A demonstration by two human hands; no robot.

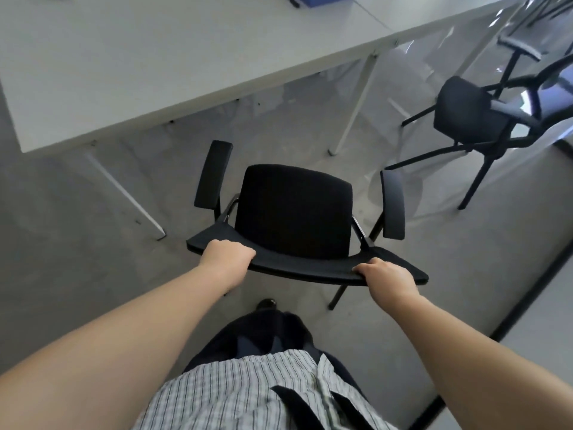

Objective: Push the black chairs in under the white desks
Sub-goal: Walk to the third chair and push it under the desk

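- Black armchair (pixel 294 212) sits on the grey floor (pixel 93 259), well short of the white desk (pixel 124 63), seat not yet under the top.
- Left hand (pixel 228 254) and right hand (pixel 386 274) each have a closed grip on the backrest's top edge.
- Risk: armrests (pixel 214 175) look about level with the desk edge; they could catch it, though height is hard to judge from above.
- Risk: the chair is angled, so the left front corner could hit the desk leg (pixel 124 193).
- Second black chair (pixel 471 116) stands out, further right.
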